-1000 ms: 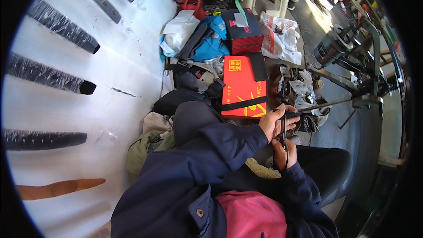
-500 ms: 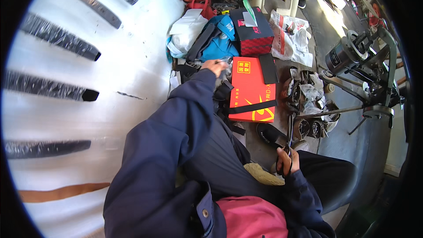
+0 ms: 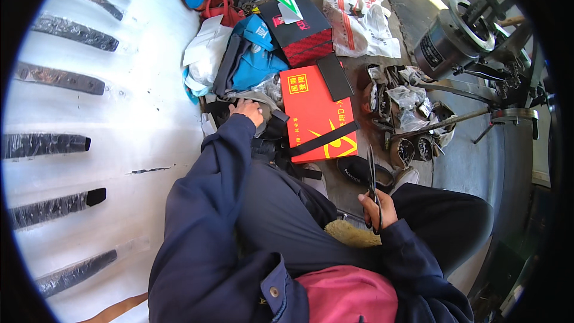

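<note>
My left hand (image 3: 249, 111) reaches forward onto a heap of dark cloth and straps (image 3: 219, 112), its fingers somewhat spread and the tips partly sunk in the heap. Beside it, on the right, lies a red box (image 3: 314, 104) with yellow print, a black strap (image 3: 326, 142) across its near end and a flat black piece (image 3: 335, 78) on its far corner. In front of my right knee, my right hand (image 3: 381, 209) is closed round the handles of black scissors (image 3: 372, 179), blades pointing away from me.
Left is a white surface (image 3: 143, 119) with several plastic-wrapped dark strips. Farther off sit blue cloth (image 3: 257, 63), a black-and-red box (image 3: 304, 30) and a white plastic bag (image 3: 362, 24). A metal machine (image 3: 448, 42) stands right, near open containers (image 3: 412, 113). A black shoe (image 3: 359, 172) lies close.
My left hand has moved from beside the red box's far left corner back and left onto the dark heap. The scissors stay in my right hand. The whole view has shifted and turned.
</note>
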Demonstrator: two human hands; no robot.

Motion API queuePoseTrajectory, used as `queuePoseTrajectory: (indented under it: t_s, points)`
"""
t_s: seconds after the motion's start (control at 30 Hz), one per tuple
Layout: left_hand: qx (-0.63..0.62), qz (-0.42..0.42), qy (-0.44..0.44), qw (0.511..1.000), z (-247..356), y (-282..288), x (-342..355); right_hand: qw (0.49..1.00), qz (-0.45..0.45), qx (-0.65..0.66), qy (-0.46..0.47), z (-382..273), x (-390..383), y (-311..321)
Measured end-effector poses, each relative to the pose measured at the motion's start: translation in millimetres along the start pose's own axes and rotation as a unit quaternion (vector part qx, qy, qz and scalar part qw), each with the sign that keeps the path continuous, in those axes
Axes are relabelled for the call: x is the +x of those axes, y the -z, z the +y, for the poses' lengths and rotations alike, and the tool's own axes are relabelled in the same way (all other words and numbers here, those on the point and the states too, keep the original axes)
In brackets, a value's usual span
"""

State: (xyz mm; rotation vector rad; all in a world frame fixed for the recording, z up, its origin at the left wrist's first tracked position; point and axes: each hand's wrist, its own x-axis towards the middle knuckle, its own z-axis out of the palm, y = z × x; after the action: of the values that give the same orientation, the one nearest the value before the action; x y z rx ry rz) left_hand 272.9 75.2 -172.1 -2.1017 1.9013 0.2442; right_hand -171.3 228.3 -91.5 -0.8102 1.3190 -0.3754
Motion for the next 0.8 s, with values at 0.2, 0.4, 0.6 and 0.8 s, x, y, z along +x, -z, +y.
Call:
queuePoseTrajectory:
  t_s: [0.2, 0.4, 0.6, 0.8]
  points:
    - [-0.530, -0.297, -0.127, 0.784, 68.5, 91.5, -26.4, 0.994, 0.061, 0.071, 0.052, -21.0, -8.9, 1.4]
    - [-0.694, -0.226, -0.323, 0.602, 187.1, 155.6, -114.7, 0.962, 0.052, 0.189, 0.188, -68.5, -43.5, 9.2]
    - [-0.716, -0.243, -0.367, 0.542, 280.9, 152.1, -196.7, 0.945, 0.048, 0.232, 0.224, -70.6, -89.3, 27.4]
    - [-0.657, -0.306, -0.360, 0.587, 285.3, 162.0, -204.4, 0.952, 0.133, 0.114, 0.253, -46.6, -123.2, 56.1]
